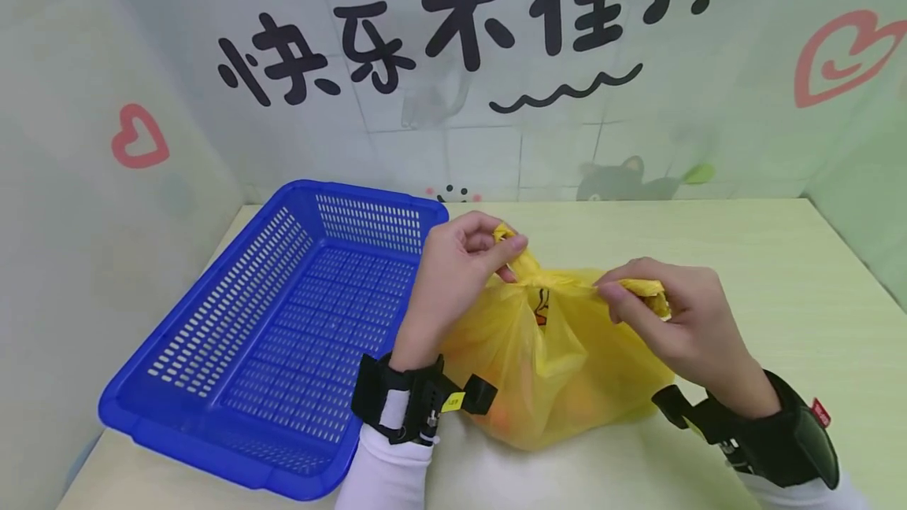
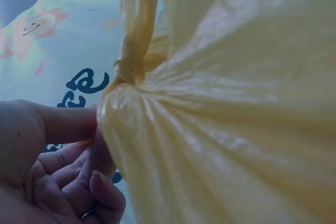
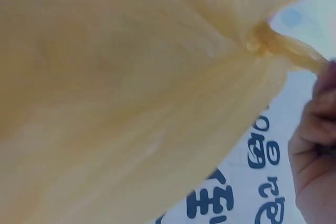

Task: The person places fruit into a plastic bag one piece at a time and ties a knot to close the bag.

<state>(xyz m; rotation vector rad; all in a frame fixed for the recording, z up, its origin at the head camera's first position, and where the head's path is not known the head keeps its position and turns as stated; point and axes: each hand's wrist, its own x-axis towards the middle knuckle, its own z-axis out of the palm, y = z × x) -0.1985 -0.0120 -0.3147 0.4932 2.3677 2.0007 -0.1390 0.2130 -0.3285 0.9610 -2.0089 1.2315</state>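
A yellow plastic bag point(image 1: 560, 368) sits on the table, bulging with orange round shapes that show faintly through it. Its top is gathered into a knot, seen close up in the left wrist view as a twisted knot point(image 2: 128, 69). My left hand point(image 1: 453, 274) pinches one handle of the bag between thumb and fingers, left of the knot. On the other side, my right hand point(image 1: 680, 317) grips the second handle, whose end point(image 1: 648, 293) sticks out past the thumb. In the right wrist view the handle stretches from the knot point(image 3: 262, 40) to the fingers.
A blue plastic basket point(image 1: 326, 329) with slotted walls stands left of the bag, close to my left forearm. Behind the pale wooden table point(image 1: 751, 242) rises a wall point(image 1: 482, 156) with black lettering and pink hearts. Both wrists wear black straps with cameras.
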